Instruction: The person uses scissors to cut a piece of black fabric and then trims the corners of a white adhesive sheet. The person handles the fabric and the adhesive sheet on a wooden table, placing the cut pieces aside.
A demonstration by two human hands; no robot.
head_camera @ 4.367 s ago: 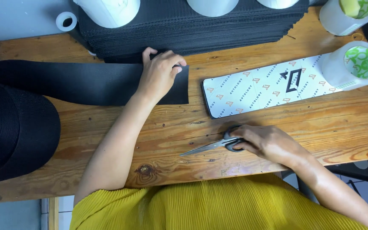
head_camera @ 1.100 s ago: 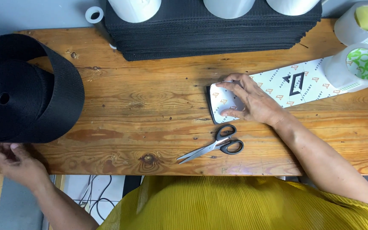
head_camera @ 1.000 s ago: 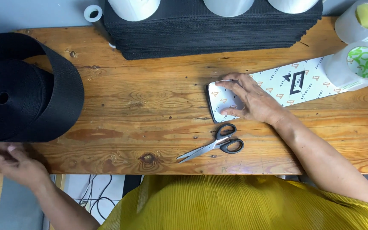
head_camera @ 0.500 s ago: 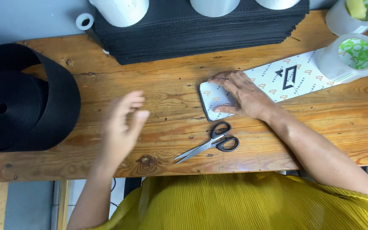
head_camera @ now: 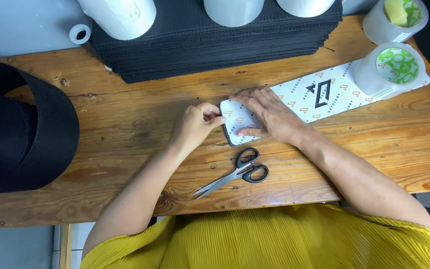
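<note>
A long white patterned strip [head_camera: 324, 94] with rounded corners lies slanted on the wooden table [head_camera: 125, 129]. My right hand [head_camera: 269, 117] presses flat on its left end. My left hand [head_camera: 195, 124] touches that same end's left edge, fingers curled with the fingertips at the corner; whether it pinches the strip I cannot tell. Black-handled scissors [head_camera: 235, 174] lie on the table just below both hands, untouched.
A big roll of black webbing [head_camera: 21, 134] sits at the left. A stack of black sheets [head_camera: 215, 40] fills the back, with white cups on it. Two tape rolls [head_camera: 394, 69] stand at the right, one on the strip's far end.
My left hand came up from the table's lower left edge and across to the strip's left end. My right hand stayed on the strip. The black webbing piece seen earliest is gone.
</note>
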